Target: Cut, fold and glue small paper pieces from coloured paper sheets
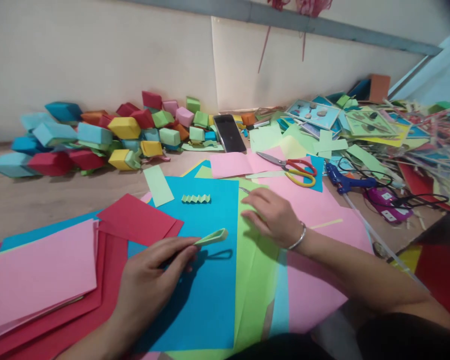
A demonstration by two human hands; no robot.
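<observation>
Over a blue sheet (210, 300), my left hand (161, 272) pinches a folded light green paper strip (213, 237), whose free end forms a narrow loop. My right hand (272, 215) hovers at the blue sheet's right edge, above green paper (257, 270). Its thumb and index finger are apart, with a thin metallic tip (243, 190) showing beside the index fingertip; whether the hand holds it is unclear. A small zigzag-folded green strip (196, 199) lies on the blue sheet. Near its upper left corner rests a pale green rectangle (158, 185).
Paper boxes (123, 128) line the wall beside a phone (229, 133). Scissors (300, 172) lie on pink paper, left of a blue glue gun (347, 181) and a purple box (388, 204). Pink sheets (45, 275) are stacked at left; craft scraps crowd the right.
</observation>
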